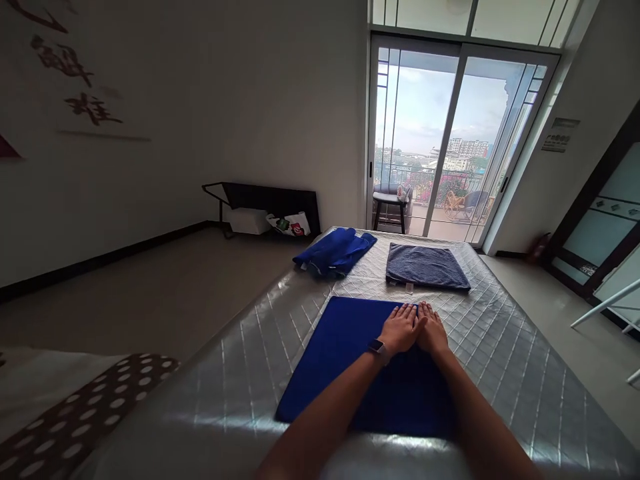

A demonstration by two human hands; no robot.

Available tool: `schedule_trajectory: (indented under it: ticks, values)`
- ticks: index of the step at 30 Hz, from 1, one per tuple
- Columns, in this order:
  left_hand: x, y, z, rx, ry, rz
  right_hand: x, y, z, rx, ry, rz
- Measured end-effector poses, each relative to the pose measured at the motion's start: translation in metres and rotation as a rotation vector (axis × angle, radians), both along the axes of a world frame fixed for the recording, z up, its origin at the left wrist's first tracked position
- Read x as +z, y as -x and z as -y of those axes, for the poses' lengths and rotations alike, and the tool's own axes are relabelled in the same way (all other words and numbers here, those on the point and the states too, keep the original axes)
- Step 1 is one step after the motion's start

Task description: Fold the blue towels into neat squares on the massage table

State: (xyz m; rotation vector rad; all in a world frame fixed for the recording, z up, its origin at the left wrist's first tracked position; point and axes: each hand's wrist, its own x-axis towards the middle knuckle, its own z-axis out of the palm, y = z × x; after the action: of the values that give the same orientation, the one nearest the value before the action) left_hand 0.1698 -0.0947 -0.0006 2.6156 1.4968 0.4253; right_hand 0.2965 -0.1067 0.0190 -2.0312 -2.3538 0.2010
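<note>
- Two hands of yours show in the head view, side by side on the blue cloth (320,357), up at its far edge and towards its right.
- Your left hand (400,328) lies palm down, fingers straight and nearly together, pointing away from you. You grip nothing with it; it is flat on the cloth. You wear a watch (376,346) on that wrist.
- Your right hand (433,328) also lies palm down and flat, gripping nothing, its fingers angled towards your left hand. The two meet around the thumbs; you cannot tell exactly how the thumbs overlap.
- Your cloth is spread flat on the near part of the quilted silver bed (240,380). Your forearms cover part of it, and your right hand hides its far right corner.
- Beyond it, to your left, you have a loose, rumpled blue bundle (336,252) near the bed's far end.
- To the right of that bundle, apart from it, a grey towel (425,268) lies flat, with a small pale tag at its near edge.
- Left of the bed, you see spotted fabric (107,400) low down, and a black rack (273,197) by the wall with a white box (249,221) and a printed bag (291,225).
- Ahead of you stand glass doors (417,120), with a stool (390,199) showing at their left.
</note>
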Motion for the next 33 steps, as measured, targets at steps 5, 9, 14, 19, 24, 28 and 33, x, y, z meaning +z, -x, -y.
schedule_trajectory:
  ticks: [5,9,14,19,24,28,33]
  values:
    - [-0.001,0.05,0.004,0.223,0.067,0.019,0.002,0.003,-0.001,-0.055,0.006,-0.027]
    - [-0.001,0.13,0.01,0.431,0.099,0.001,0.0,0.005,-0.003,-0.067,-0.004,-0.038]
    - [-0.006,0.171,0.012,0.577,0.098,-0.027,0.004,0.006,-0.001,-0.083,-0.022,-0.005]
    - [-0.009,0.165,0.01,0.555,0.084,-0.003,0.011,0.007,0.007,-0.058,-0.006,0.032]
    - [-0.005,0.167,0.01,0.559,0.119,-0.018,0.008,0.007,0.013,-0.062,0.013,-0.022]
    - [0.011,0.166,0.004,0.581,0.167,-0.026,0.007,0.008,0.014,-0.091,0.002,-0.057]
    - [0.027,0.104,-0.001,0.431,0.113,-0.012,0.006,0.008,0.013,-0.103,0.006,-0.065]
